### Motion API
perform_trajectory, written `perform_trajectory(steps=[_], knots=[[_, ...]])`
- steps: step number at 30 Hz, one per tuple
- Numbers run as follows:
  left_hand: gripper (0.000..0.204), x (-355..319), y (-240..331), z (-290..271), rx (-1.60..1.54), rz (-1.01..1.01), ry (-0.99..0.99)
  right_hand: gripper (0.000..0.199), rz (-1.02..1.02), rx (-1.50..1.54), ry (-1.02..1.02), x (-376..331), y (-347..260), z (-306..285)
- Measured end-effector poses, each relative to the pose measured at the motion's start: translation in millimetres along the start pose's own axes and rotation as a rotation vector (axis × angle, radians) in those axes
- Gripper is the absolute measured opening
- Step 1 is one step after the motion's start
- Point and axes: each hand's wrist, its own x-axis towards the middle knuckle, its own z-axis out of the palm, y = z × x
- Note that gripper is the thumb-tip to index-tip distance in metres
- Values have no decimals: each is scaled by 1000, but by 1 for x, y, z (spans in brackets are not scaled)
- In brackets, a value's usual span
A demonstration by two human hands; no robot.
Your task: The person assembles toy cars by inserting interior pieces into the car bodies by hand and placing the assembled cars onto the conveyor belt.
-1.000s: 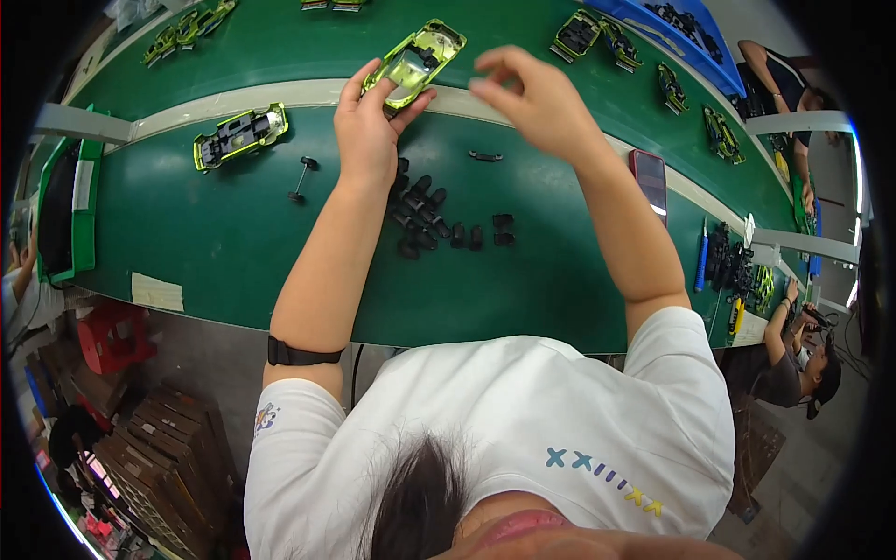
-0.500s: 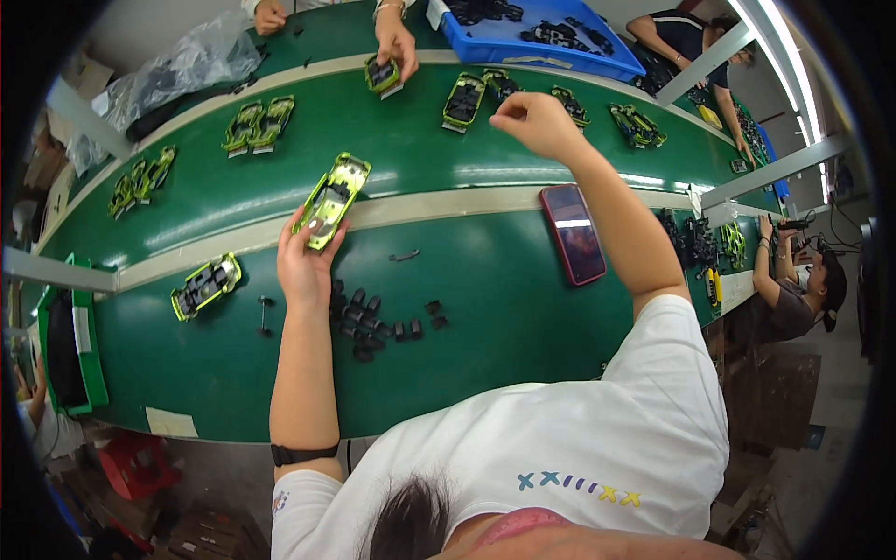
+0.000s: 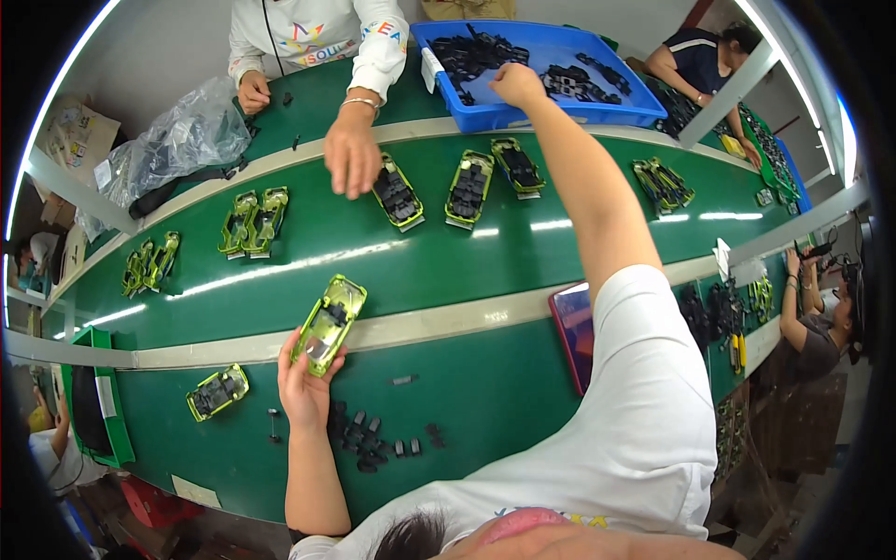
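Note:
My left hand (image 3: 306, 390) holds a lime-green toy car body (image 3: 338, 303) above the near workbench, its hollow inside facing up. My right hand (image 3: 518, 86) is stretched far forward over the near side of a blue tray (image 3: 597, 114). Its fingers are drawn together, and whatever they may hold is hidden. Black moulded parts (image 3: 571, 86) lie heaped in that tray. On the bench near my left forearm are several small black pieces (image 3: 366, 439), a small axle-like part (image 3: 273, 426) and another green car body with black parts inside (image 3: 217, 393).
More green car bodies (image 3: 469, 189) stand along the green middle strip (image 3: 448, 261). Across it, a co-worker's hand (image 3: 353, 154) hovers beside one. A red-edged phone (image 3: 572, 327) lies by my right arm. At the left is a green crate (image 3: 114, 411); metal posts (image 3: 737, 79) frame the bench.
My right hand has reached forward from above the middle strip to the blue tray. The co-worker's hand has let go of a car body. The view has shifted toward the far side.

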Motion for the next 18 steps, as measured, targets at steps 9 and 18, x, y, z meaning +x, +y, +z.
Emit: perform_trajectory(steps=[9, 18], knots=[[41, -4, 11, 1, 19, -8, 39, 42, 131, -49, -78, 42, -62, 50], [40, -12, 8, -4, -13, 7, 55, 42, 40, 741, -108, -74, -63, -53]])
